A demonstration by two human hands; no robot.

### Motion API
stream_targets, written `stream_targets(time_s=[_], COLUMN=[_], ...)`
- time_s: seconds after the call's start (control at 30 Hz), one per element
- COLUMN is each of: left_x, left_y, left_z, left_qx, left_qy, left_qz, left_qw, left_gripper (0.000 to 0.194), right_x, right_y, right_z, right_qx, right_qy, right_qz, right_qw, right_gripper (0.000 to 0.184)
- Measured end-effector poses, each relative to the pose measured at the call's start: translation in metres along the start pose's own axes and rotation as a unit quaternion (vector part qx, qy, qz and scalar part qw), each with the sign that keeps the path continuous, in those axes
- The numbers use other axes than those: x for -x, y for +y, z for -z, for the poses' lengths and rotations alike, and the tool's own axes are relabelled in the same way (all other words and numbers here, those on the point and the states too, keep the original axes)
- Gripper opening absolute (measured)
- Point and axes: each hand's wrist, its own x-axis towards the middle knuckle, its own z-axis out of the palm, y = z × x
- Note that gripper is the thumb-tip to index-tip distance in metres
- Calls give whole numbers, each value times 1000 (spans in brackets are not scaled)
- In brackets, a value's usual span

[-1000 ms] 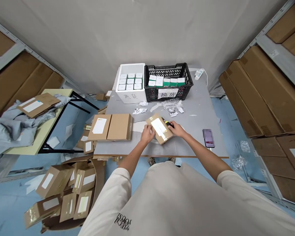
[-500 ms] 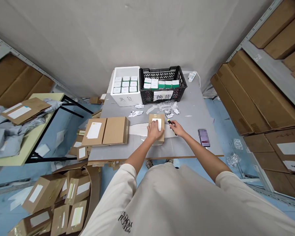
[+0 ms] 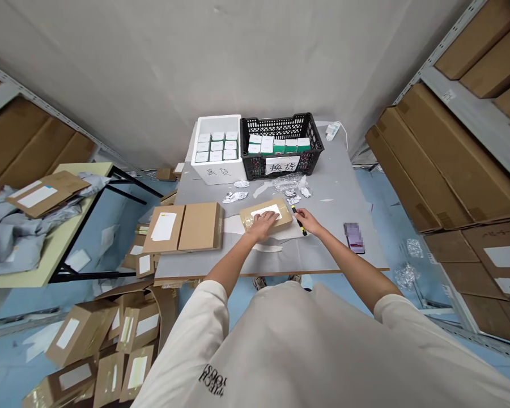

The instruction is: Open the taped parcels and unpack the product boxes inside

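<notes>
Here, left hand (image 3: pixel 261 225): I rest it, unclenched, on the taped parcel (image 3: pixel 284 211).
Right hand (image 3: pixel 307 220): I grip a cutter (image 3: pixel 301 228) beside the parcel.
Table (image 3: pixel 335 184), front right corner: phone (image 3: pixel 354 238) nearby.

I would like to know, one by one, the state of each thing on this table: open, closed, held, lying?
Parcel: closed, taped, left hand resting on top.
Cutter: held in right hand; blade unclear.
White box: open, holding small boxes.
Black crate: open, partly filled.
Two cartons: closed, side by side.
Phone: lying flat, screen lit.
Paper scraps: crumpled.
</notes>
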Motion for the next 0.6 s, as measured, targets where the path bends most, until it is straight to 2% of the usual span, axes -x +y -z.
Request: stream_targets(time_s=[0.1,0.3,0.43,0.6], left_x=[1,-9,-15,-16], left_y=[-7,8,14,18], left_z=[1,-9,-9,-4], left_qx=[-2,8,-8,-19], left_qy=[17,72,74,63], left_qz=[-11,61,76,70], left_qw=[1000,996,994,995], left_gripper=[97,74,69,65], right_x=[6,20,18,7], right_y=[-3,-11,-8,-8], right_z=[-8,-8,12,47], right_qx=[-21,-42,7,107], right_qy=[-41,-112,-106,-132], right_qz=[-30,-95,-83,-14], right_qw=[998,988,991,985], right_gripper=[36,30,28,30])
